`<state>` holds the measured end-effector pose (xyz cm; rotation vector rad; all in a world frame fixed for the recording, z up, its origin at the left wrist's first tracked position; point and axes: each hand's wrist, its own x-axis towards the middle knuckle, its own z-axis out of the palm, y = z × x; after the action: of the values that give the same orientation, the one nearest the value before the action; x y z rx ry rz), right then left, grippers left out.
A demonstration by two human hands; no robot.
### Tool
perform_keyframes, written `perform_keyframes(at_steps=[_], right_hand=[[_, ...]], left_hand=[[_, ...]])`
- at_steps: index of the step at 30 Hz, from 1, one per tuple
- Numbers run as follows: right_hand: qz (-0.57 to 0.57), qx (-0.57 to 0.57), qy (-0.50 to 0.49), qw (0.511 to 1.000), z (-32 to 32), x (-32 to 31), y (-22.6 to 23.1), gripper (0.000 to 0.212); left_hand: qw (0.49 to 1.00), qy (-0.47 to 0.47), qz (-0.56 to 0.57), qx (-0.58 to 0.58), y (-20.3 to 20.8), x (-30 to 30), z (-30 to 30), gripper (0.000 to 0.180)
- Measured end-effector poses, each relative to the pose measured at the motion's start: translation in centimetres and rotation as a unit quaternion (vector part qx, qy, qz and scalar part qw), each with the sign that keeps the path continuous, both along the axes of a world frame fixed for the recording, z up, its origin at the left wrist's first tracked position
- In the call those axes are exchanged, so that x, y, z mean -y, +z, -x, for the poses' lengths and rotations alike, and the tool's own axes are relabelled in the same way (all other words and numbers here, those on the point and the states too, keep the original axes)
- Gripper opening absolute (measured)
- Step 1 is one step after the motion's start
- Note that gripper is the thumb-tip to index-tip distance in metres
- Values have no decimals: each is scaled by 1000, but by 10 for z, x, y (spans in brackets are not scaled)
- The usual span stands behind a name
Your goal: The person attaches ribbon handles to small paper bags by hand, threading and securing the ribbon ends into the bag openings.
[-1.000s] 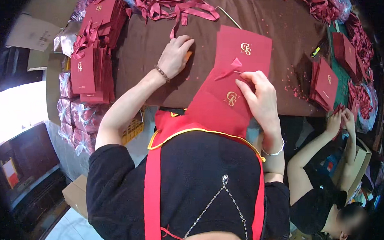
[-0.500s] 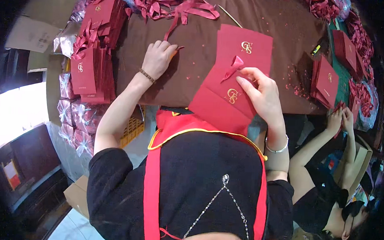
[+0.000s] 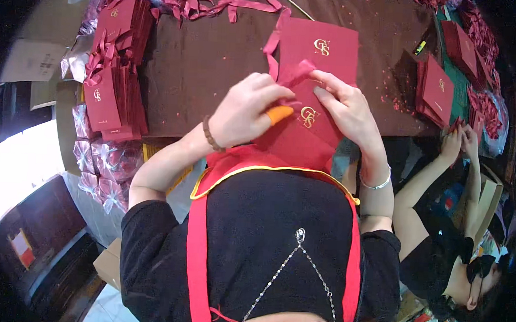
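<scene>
A dark red paper bag or card (image 3: pixel 294 131) with a gold emblem lies at the table edge against my red apron, over another like it (image 3: pixel 335 35). At its top a red satin ribbon (image 3: pixel 301 71) is pinched between the thumb and fingers of my right hand (image 3: pixel 349 107), which rests on the red paper. My left hand (image 3: pixel 246 108), with an orange finger cover (image 3: pixel 279 114), is beside it with curled fingers on the ribbon; the fingertips are partly hidden. A loose ribbon length (image 3: pixel 273 43) trails at the upper paper's left edge.
A brown cloth (image 3: pixel 217 50) covers the table. Stacks of red ribboned paper pieces (image 3: pixel 105 99) stand at the left, above wrapped packs (image 3: pixel 117 160). More ribbons (image 3: pixel 190 2) lie at the far edge. At the right, a co-worker's hands (image 3: pixel 457 141) are near another red stack (image 3: pixel 435 91).
My left hand has moved right, from the bare cloth to the ribbon by my right hand, drawing a ribbon length along. My right hand keeps its pinch. The view has shifted slightly.
</scene>
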<state>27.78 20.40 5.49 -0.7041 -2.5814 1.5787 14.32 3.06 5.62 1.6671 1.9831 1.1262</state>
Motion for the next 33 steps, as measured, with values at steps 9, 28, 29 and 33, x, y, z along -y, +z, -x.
perform_keyframes(at_steps=[9,28,29,33], right_hand=[[124,7,-14,992,-6,-4,-9,48],[133,-10,47,990,-6,-2,-12,41],[134,-22,48,990,-6,-2,-11,41],[185,-4,51,981,-5,-2,-2,35]], left_hand=[[998,41,-20,-48,-10,-9,-7,13],[980,77,6,-183,-5,-19,-5,7],[980,77,6,-183,-4,-21,-4,7],[979,54,37,-192,5,-26,0,8]])
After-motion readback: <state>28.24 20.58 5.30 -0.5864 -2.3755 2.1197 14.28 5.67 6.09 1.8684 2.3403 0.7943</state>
